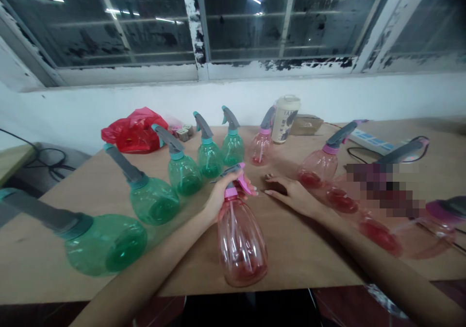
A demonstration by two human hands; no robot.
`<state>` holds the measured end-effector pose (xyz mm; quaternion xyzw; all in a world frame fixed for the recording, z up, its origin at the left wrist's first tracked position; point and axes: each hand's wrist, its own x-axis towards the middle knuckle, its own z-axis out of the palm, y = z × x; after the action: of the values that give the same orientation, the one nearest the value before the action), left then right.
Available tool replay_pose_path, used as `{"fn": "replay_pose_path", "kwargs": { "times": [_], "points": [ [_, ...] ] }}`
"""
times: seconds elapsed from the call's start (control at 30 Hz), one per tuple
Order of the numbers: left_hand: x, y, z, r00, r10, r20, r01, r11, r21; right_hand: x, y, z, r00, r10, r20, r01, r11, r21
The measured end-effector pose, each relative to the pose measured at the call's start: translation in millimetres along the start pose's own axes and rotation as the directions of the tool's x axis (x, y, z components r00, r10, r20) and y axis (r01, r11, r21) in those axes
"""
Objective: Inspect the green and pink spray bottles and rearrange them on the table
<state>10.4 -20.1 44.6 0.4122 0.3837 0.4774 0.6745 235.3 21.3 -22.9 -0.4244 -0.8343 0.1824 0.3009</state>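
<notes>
My left hand [220, 191] is wrapped round the neck and grey-and-pink trigger head of a clear pink spray bottle [242, 239] near the front edge of the table. Just right of it, my right hand [289, 191] is low over the tabletop, fingers spread, holding nothing. Green spray bottles with grey heads, such as the nearest one [105, 244], curve along the left side. More pink spray bottles stand at the back [261, 147] and on the right [320, 164]. Part of the right-hand group is hidden by a blurred patch.
A red plastic bag [134, 130] lies at the back left, beside small boxes [183, 132]. Toward the wall are a white paper cup [286, 118], a brown packet [306, 124] and a power strip [373, 140] with a black cable. Windows rise behind the wooden table [182, 273].
</notes>
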Motion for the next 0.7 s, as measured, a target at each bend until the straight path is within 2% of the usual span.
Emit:
{"fn": "replay_pose_path", "kwargs": {
  "times": [0.23, 0.43, 0.53, 0.7],
  "points": [
    [-4.2, -2.3, 5.7, 0.995, -0.052, 0.086, 0.053, 0.999, -0.010, -0.8, -4.7, -2.8, 1.000, 0.007, 0.007, -0.007, 1.000, -0.005],
    [9.0, -10.8, -6.9, 0.976, -0.217, 0.035, 0.219, 0.972, -0.082, -1.6, -3.9, -4.3, 1.000, 0.015, 0.016, -0.015, 1.000, -0.016],
    [9.8, -11.1, -7.7, 0.974, -0.224, 0.015, 0.224, 0.968, -0.110, -1.6, -3.1, -4.4, 1.000, 0.015, 0.019, -0.015, 1.000, -0.014],
    [8.1, -11.2, -5.4, 0.975, -0.218, 0.042, 0.221, 0.969, -0.114, -1.3, -1.8, -3.3, 1.000, 0.008, 0.002, -0.008, 1.000, -0.001]
  ]
}}
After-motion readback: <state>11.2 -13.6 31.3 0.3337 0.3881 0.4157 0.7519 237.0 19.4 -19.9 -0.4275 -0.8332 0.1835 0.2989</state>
